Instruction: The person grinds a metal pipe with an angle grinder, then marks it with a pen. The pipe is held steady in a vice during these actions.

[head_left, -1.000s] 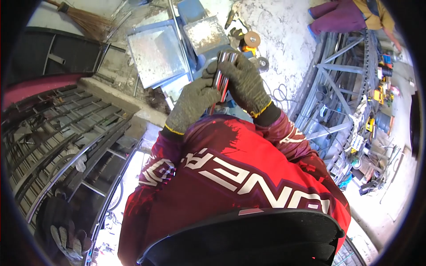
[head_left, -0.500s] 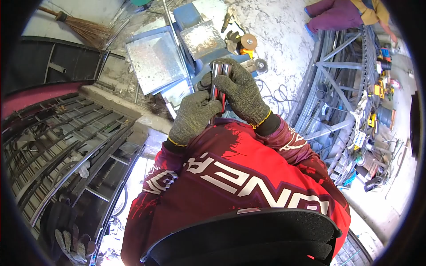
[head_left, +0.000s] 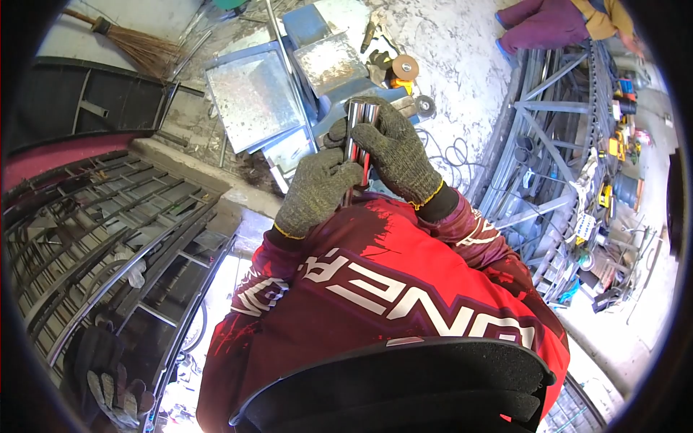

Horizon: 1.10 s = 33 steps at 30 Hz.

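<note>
Two short, shiny metal tubes [head_left: 356, 113] stand side by side in front of my chest, their polished sides reflecting red. My right hand [head_left: 398, 159], in a dark grey-green knit glove, wraps round their upper part with its thumb across the front. Lower down, my left hand [head_left: 317, 189], gloved the same way, closes on the tubes' lower part. The gloves hide much of the tubes, and their lower ends are hard to make out. Beyond my hands lies a blue metal frame or machine with a flat grey plate [head_left: 253, 94].
An orange-yellow power tool with a round disc [head_left: 405, 68] and a looped cable [head_left: 455, 151] lie on the floor ahead. Metal grilles [head_left: 94, 231] lean at left, below a broom [head_left: 137, 50]. A steel rack [head_left: 556, 108] stands at right, near another person [head_left: 545, 25].
The tubes and my right hand have shifted very slightly to the right. Both hands keep their hold.
</note>
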Available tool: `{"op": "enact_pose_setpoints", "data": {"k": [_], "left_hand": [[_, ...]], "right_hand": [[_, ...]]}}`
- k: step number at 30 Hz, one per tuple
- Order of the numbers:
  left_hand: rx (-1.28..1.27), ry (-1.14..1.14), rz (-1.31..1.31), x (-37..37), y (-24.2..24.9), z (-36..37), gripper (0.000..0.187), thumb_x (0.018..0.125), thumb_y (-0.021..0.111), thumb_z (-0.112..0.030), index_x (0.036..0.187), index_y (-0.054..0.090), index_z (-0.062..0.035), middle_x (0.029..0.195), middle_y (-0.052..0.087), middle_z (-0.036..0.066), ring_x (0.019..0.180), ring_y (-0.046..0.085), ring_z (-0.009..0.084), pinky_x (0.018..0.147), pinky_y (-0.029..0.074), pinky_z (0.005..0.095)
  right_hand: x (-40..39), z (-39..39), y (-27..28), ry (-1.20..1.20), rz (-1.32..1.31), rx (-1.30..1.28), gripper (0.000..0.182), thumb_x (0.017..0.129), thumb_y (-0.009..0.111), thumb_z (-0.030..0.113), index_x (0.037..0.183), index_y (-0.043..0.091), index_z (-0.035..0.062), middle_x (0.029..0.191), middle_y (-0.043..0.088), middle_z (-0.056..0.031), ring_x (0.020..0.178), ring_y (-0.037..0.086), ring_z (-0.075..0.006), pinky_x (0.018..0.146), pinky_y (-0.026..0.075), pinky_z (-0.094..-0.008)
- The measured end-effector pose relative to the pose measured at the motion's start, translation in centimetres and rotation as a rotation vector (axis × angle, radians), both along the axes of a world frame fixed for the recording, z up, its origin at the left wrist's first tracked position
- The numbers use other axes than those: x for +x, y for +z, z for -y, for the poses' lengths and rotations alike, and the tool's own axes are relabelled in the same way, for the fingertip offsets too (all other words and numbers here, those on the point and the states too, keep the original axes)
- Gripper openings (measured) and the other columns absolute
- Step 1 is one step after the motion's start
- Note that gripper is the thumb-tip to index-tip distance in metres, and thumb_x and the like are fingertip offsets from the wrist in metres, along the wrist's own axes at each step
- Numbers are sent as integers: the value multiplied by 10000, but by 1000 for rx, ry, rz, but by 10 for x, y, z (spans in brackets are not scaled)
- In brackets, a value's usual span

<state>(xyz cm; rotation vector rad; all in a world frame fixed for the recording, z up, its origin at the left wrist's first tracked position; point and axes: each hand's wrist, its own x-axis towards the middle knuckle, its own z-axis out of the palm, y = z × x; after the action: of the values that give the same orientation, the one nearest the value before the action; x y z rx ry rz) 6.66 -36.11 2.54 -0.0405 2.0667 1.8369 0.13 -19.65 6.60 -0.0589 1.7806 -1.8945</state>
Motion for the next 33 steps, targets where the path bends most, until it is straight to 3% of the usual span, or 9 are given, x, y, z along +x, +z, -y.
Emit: {"op": "enact_pose_setpoints", "data": {"k": [4,6,12,16,18,25,28,31,33], "left_hand": [[-4,-10,-42,0,5,-2,236,940,617,-235,918,742,-36,763,685,99,664,639,192,613,493,342],[-26,15,100,0,11,-4,240,943,608,-238,909,742,-41,747,669,90,654,630,194,612,488,344],[-75,-21,-60,4,-6,-5,238,933,610,-248,879,729,-49,745,639,101,653,609,213,600,467,353],[-79,-8,34,4,-1,-6,219,938,600,-232,858,707,-58,758,612,101,683,600,236,613,458,373],[-91,-14,-117,6,-14,-6,270,934,656,-246,883,681,18,743,610,156,666,634,274,605,496,402],[-110,-25,-135,4,-9,-5,313,932,640,-286,861,692,15,738,611,175,677,645,282,617,492,413],[-76,-2,26,2,0,-6,330,926,638,-307,870,703,12,750,627,199,665,649,289,613,492,418],[11,2,58,2,-5,-8,317,941,632,-287,863,711,11,761,658,174,653,662,244,600,500,394],[138,76,105,5,-12,-10,301,991,601,-266,937,719,5,798,689,108,666,674,175,607,529,330]], "right_hand": [[1,0,-8,-30,74,-86,343,1005,609,150,1278,512,-34,1038,716,-123,978,699,-192,874,571,-335],[0,-1,-8,-11,96,-57,333,1003,611,138,1273,515,-33,1039,710,-121,980,699,-192,873,575,-332],[4,1,-7,-70,154,-94,318,999,616,135,1255,520,-27,1049,709,-128,976,700,-195,869,580,-330],[4,1,-9,-81,150,-65,311,1000,614,138,1242,519,-34,1044,710,-130,969,702,-192,864,582,-331],[4,1,-10,-81,135,-64,301,1001,611,137,1225,515,-39,1045,711,-131,957,706,-194,857,586,-335],[4,0,-12,-80,76,-16,271,996,621,180,1149,548,-32,980,722,-118,906,704,-166,812,573,-308],[2,0,-13,-40,16,75,258,989,623,194,1105,564,-28,941,719,-106,879,700,-158,795,567,-298],[1,0,-18,-67,56,34,241,983,618,189,1083,566,-23,927,713,-105,864,701,-168,784,571,-302],[-3,0,-16,-59,79,27,220,982,621,162,1077,558,-26,925,704,-124,858,710,-197,778,588,-324]]}}
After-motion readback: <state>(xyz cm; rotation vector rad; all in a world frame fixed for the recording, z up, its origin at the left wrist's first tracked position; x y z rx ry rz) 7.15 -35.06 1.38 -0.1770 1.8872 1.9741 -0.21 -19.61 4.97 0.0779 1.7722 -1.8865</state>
